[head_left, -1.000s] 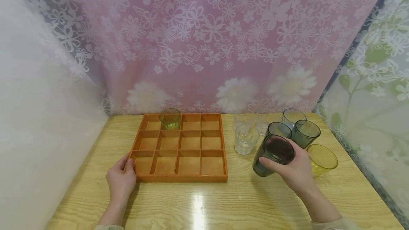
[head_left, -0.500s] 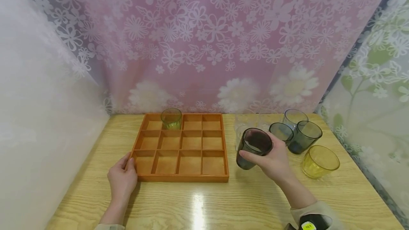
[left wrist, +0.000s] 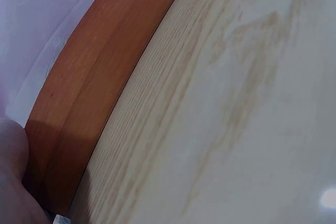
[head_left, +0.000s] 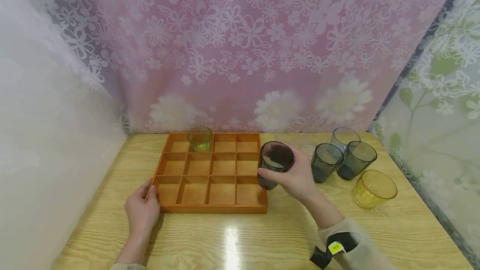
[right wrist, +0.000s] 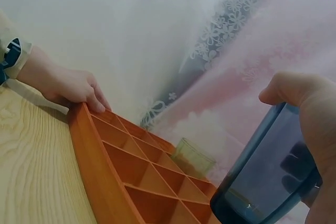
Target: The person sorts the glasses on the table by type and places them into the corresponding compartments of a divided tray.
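Observation:
My right hand (head_left: 300,180) grips a dark grey glass tumbler (head_left: 275,157), slightly tilted, above the right edge of a wooden divided tray (head_left: 213,210). In the right wrist view, thumb and fingers wrap round the tumbler (right wrist: 265,169), and the fingers show through its glass. At the tray's front left corner, my left hand (head_left: 142,207) holds the side wall between thumb and fingers. A green glass (head_left: 200,140) stands in a back-row compartment, second from the left. The left wrist view shows the tray's outer wall (left wrist: 100,72) with part of the left hand beside it.
Right of the tray stand two dark grey tumblers (head_left: 326,163) (head_left: 357,161), a bluish clear glass (head_left: 345,136) behind them and a yellow glass (head_left: 374,191) nearer the front. Clear glasses are mostly hidden behind my right hand. A flowered pink curtain (head_left: 225,53) hangs behind the table.
My right hand has carried the dark tumbler leftward from beside the other glasses to the tray's right edge. My left hand stays on the tray corner.

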Tool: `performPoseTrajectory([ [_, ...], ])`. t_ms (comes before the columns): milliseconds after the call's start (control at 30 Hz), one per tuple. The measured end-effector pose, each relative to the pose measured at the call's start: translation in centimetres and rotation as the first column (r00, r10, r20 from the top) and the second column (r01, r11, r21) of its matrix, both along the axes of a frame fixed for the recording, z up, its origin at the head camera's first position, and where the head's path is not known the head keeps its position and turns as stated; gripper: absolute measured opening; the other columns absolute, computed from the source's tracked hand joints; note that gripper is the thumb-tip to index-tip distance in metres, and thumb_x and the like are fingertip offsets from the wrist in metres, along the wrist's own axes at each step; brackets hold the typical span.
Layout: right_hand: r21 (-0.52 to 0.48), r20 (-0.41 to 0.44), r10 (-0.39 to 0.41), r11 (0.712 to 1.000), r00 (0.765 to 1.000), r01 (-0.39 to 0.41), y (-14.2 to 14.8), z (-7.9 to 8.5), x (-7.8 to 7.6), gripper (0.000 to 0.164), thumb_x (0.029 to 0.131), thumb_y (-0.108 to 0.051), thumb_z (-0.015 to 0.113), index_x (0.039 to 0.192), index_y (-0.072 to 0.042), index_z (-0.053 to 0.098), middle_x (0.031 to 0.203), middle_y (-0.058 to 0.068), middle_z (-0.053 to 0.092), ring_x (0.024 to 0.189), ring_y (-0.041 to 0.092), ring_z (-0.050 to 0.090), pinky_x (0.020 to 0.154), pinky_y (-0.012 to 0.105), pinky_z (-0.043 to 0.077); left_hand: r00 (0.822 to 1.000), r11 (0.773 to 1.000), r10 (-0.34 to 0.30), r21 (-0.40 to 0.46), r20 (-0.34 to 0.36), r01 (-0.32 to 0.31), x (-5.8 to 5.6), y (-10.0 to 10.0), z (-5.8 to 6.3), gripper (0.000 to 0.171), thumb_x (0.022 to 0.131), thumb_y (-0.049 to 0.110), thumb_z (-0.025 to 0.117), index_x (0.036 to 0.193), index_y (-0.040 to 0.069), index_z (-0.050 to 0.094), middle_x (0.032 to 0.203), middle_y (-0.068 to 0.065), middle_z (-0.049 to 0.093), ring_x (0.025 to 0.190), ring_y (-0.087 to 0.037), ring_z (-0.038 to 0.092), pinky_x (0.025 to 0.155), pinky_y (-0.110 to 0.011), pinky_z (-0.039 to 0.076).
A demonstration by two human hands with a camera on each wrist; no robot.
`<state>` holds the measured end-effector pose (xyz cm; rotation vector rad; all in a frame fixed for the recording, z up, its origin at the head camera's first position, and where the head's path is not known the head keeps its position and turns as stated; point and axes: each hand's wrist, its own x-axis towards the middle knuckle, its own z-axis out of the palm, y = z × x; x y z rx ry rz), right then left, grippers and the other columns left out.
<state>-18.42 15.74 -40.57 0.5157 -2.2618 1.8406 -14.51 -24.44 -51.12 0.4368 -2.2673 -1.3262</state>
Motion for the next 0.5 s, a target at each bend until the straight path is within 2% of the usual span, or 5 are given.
performPoseTrajectory([
  [167, 0.03, -0.004, -0.002, 1.0, 1.0, 0.002, -1.4, 0.5, -1.0, 0.057, 0.078, -0.011, 0.095, 0.129, -0.008, 0.07, 0.12, 0.01, 0.072, 0.114, 0.033, 0.067, 0.095, 0.046, 0.057, 1.0, 1.0, 0.001, 0.0, -0.004, -0.001, 0.0, 0.0, 0.0, 0.033, 0.104, 0.0, 0.06, 0.135, -0.01, 0.066, 0.128, -0.029, 0.068, 0.122, -0.041, 0.064, 0.08, 0.002, 0.038],
  [233, 0.036, -0.003, 0.008, 0.999, 1.0, -0.008, -1.9, 0.6, -1.5, 0.057, 0.078, -0.012, 0.095, 0.128, -0.008, 0.07, 0.12, 0.01, 0.072, 0.112, 0.032, 0.068, 0.093, 0.048, 0.058, 1.0, 1.0, 0.001, -0.005, -0.008, -0.001, 0.0, 0.0, 0.0, 0.033, 0.104, 0.0, 0.06, 0.135, -0.011, 0.066, 0.128, -0.029, 0.068, 0.121, -0.041, 0.064, 0.08, 0.002, 0.038],
  [400, 0.032, 0.0, 0.036, 0.999, 0.999, -0.036, -3.3, 0.8, -2.6, 0.056, 0.077, -0.013, 0.096, 0.126, -0.007, 0.071, 0.117, 0.011, 0.073, 0.108, 0.031, 0.069, 0.089, 0.041, 0.059, 1.0, 1.0, 0.004, -0.013, -0.01, -0.004, -0.1, -0.1, 0.0, 0.033, 0.104, 0.0, 0.061, 0.135, -0.01, 0.067, 0.128, -0.029, 0.068, 0.121, -0.041, 0.064, 0.08, 0.002, 0.037],
  [500, 0.031, -0.001, 0.036, 0.999, 0.999, -0.036, -4.1, 0.8, -3.2, 0.056, 0.076, -0.013, 0.097, 0.126, -0.008, 0.072, 0.116, 0.01, 0.073, 0.107, 0.03, 0.07, 0.09, 0.043, 0.059, 1.0, 1.0, 0.0, -0.009, -0.001, 0.0, -0.1, -0.1, 0.0, 0.033, 0.104, 0.0, 0.06, 0.135, -0.01, 0.066, 0.128, -0.029, 0.067, 0.121, -0.04, 0.064, 0.08, 0.002, 0.037],
])
